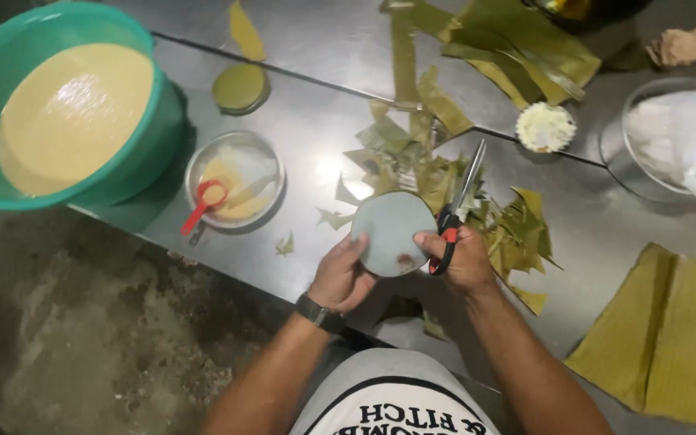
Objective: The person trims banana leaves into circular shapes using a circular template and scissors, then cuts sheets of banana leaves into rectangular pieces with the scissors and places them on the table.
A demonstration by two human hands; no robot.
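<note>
My left hand point(341, 275) and my right hand point(465, 262) together hold a round grey-green disc point(391, 231) above the steel table's point(316, 97) near edge. The left fingers grip its lower left rim; the right thumb presses its right rim. Red-handled scissors point(459, 201) hang on my right hand's fingers, blades pointing up and away. A pile of cut green leaf scraps point(445, 173) lies on the table just behind the disc.
A teal basin of pale yellow batter point(66, 113) stands at the far left. Near it sit a steel bowl with a red spoon point(231, 181), a round leaf disc point(240, 87), a small white cup point(545, 126), a covered steel bowl point(670, 141) and stacked leaf sheets point(670, 330).
</note>
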